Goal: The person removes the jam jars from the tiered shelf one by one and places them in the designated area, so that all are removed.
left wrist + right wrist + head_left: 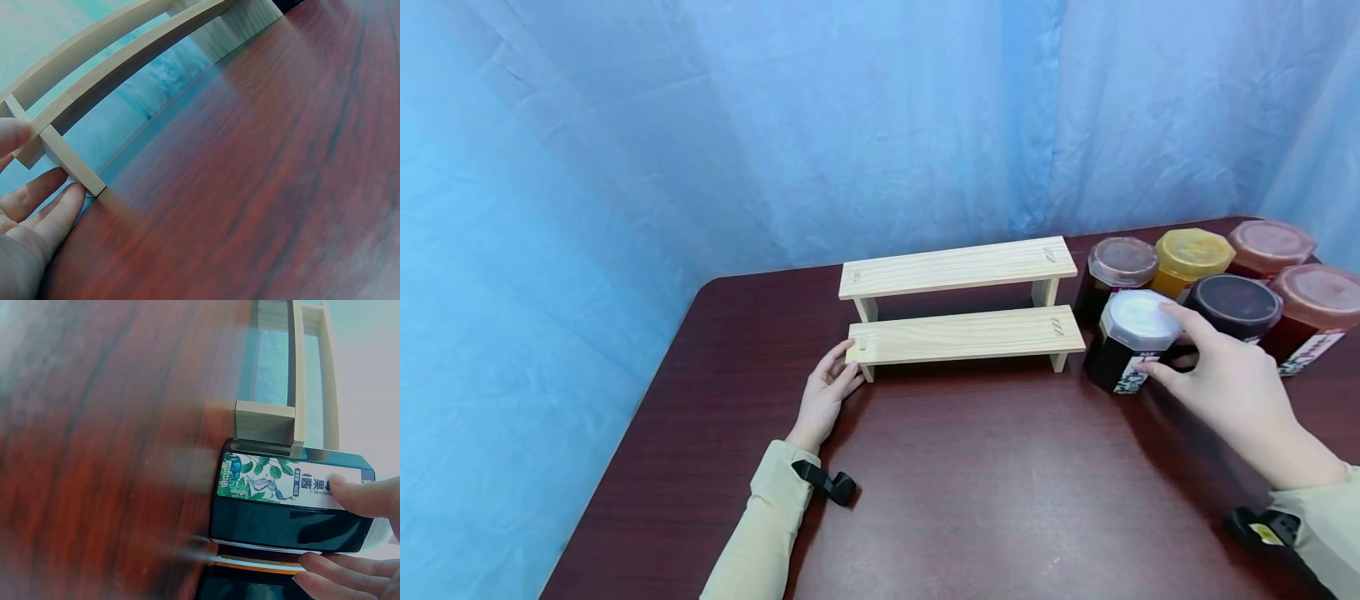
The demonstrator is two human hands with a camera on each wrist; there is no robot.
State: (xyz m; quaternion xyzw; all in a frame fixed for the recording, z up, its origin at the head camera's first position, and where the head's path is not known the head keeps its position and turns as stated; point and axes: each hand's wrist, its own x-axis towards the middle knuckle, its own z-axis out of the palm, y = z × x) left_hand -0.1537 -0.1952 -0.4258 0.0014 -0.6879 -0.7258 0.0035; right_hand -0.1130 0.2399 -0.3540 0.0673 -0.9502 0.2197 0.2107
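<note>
Near the right end of a two-tier wooden shelf, a dark octagonal jam jar with a whitish translucent lid stands on the table. My right hand grips it, thumb on the white leaf-patterned label and another finger over the lid; more fingers reach behind it in the right wrist view. At the other end, my left hand touches the left corner of the lower shelf board. Its fingers lie fairly straight against the shelf's leg. Behind and higher runs the upper board.
Several more lidded jars crowd the right side, including a yellow one, a black-lidded one and a reddish one. The dark brown table backs onto a blue curtain.
</note>
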